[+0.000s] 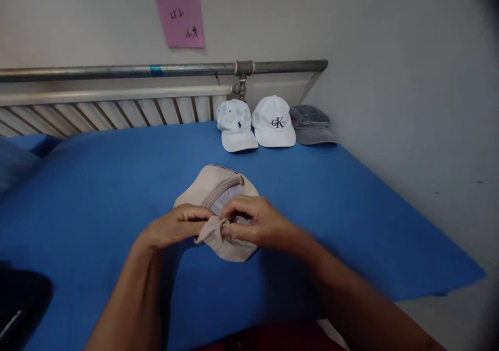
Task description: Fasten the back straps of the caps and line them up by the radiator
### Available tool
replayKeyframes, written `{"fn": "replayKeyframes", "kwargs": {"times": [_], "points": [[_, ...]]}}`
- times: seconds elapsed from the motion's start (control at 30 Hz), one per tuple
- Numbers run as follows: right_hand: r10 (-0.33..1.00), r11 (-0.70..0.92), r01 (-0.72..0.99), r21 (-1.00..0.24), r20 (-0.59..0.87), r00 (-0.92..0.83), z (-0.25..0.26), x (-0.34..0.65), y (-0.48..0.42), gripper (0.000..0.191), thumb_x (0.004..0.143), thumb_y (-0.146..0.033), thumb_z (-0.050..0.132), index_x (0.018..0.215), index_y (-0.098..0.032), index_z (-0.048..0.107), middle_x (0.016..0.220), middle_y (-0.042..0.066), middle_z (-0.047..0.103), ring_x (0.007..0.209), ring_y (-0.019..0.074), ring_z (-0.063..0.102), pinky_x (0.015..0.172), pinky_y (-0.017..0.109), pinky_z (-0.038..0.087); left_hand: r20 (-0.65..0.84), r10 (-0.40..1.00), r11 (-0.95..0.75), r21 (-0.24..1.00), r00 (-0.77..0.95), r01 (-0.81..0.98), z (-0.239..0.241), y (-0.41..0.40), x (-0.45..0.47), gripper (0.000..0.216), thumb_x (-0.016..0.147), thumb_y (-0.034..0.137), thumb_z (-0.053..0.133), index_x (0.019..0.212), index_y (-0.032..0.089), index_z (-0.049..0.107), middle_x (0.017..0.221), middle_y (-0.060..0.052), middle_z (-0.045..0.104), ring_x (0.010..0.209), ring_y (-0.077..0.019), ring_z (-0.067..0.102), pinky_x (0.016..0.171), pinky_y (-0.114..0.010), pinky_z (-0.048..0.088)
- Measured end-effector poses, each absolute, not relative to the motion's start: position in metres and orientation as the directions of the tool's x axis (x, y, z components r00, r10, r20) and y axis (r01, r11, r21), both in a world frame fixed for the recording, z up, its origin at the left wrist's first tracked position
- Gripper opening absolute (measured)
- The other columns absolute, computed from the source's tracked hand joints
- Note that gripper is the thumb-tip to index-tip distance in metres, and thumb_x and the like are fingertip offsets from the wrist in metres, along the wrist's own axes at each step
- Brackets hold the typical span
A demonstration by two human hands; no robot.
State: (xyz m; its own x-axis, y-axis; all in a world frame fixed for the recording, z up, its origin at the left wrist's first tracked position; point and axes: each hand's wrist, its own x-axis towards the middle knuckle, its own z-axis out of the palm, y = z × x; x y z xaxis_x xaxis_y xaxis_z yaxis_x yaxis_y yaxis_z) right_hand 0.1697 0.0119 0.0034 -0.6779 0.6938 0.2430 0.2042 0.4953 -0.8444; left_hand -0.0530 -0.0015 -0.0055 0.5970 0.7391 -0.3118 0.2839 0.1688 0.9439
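A beige baseball cap (pixel 232 249) is held above the blue table, its inside turned up and its brim pointing away to the upper left. My left hand (pixel 177 226) pinches the cap's near edge from the left, thumb and fingers closed on the fabric. From the right, my right hand (pixel 255 218) grips the same edge between thumb and forefinger, close to the left fingertips. The cloth is bunched between both hands. Whatever lies under the right fingertips is too small to make out.
Along the back of the blue table (pixel 117 184) sit a pale cap (pixel 236 125), a white CK cap (pixel 275 125) and a dark grey cap (pixel 312 125). Behind run a metal pipe (pixel 109 72) and a radiator (pixel 136 113). A black object (pixel 23 304) is at the lower left.
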Motion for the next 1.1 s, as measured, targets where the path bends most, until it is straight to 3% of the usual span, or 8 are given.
{"fn": "replayKeyframes", "kwargs": {"times": [0.13,0.3,0.47,0.63,0.87,1.0,1.1], "points": [[0.707,0.441,0.211,-0.873,0.193,-0.681,0.004,0.171,0.013,0.010,0.076,-0.021,0.069,0.085,-0.017,0.066,0.078,-0.002,0.063,0.072,0.0105,0.056,0.067,0.022,0.044,-0.304,0.774,0.254,0.953,0.555,0.167,-0.010,-0.002,-0.053,0.023,0.073,0.033,0.071,0.086,0.014,0.072,0.073,-0.002,0.063,0.064,-0.0111,0.050,0.061,-0.023,0.041],[0.746,0.402,0.232,-0.886,0.170,-0.645,0.002,0.171,0.015,0.011,0.077,-0.023,0.069,0.085,-0.017,0.065,0.076,-0.002,0.061,0.070,0.0101,0.054,0.066,0.022,0.042,-0.294,0.822,0.267,0.955,0.488,0.126,-0.014,-0.002,-0.045,0.022,0.076,0.034,0.071,0.081,0.013,0.071,0.062,0.001,0.058,0.054,-0.0085,0.046,0.054,-0.021,0.037],[0.724,0.355,0.200,-0.913,0.133,-0.676,0.005,0.174,0.018,0.017,0.072,-0.022,0.072,0.085,-0.017,0.065,0.077,-0.002,0.060,0.069,0.0100,0.051,0.064,0.022,0.040,-0.270,0.817,0.223,0.963,0.510,0.152,-0.008,-0.003,-0.043,0.024,0.080,0.037,0.066,0.078,0.012,0.067,0.061,0.002,0.055,0.054,-0.0082,0.043,0.053,-0.021,0.035],[0.766,0.178,0.233,-0.956,-0.014,-0.643,0.006,0.176,0.018,0.011,0.073,-0.014,0.061,0.083,-0.017,0.064,0.065,-0.004,0.054,0.060,0.0088,0.046,0.056,0.021,0.037,-0.263,0.806,0.194,0.964,0.530,0.183,-0.004,-0.003,-0.046,0.024,0.083,0.036,0.062,0.079,0.013,0.061,0.064,0.002,0.053,0.057,-0.0084,0.043,0.054,-0.021,0.035],[0.836,0.115,0.203,-0.972,-0.016,-0.548,0.008,0.173,0.018,0.006,0.070,-0.011,0.059,0.074,-0.016,0.062,0.062,-0.005,0.054,0.057,0.0076,0.046,0.052,0.020,0.036,-0.243,0.812,0.110,0.957,0.530,0.270,-0.004,-0.003,-0.048,0.023,0.084,0.033,0.057,0.071,0.015,0.053,0.062,0.004,0.046,0.057,-0.0086,0.038,0.053,-0.021,0.031],[0.835,0.093,0.221,-0.971,-0.045,-0.549,0.010,0.177,0.018,0.009,0.070,-0.011,0.058,0.076,-0.015,0.064,0.058,-0.005,0.052,0.052,0.0075,0.045,0.048,0.019,0.034,-0.269,0.810,0.115,0.944,0.522,0.309,-0.005,-0.003,-0.046,0.021,0.087,0.036,0.055,0.088,0.015,0.061,0.075,0.001,0.053,0.064,-0.0102,0.044,0.058,-0.022,0.036],[0.823,0.186,0.236,-0.954,0.021,-0.567,0.013,0.180,0.017,0.012,0.070,-0.009,0.057,0.075,-0.015,0.066,0.060,-0.004,0.054,0.053,0.0068,0.043,0.048,0.019,0.033,-0.248,0.795,0.068,0.943,0.553,0.326,-0.003,-0.004,-0.047,0.025,0.089,0.035,0.053,0.104,0.019,0.062,0.085,0.000,0.058,0.071,-0.0122,0.048,0.063,-0.024,0.039]]}}
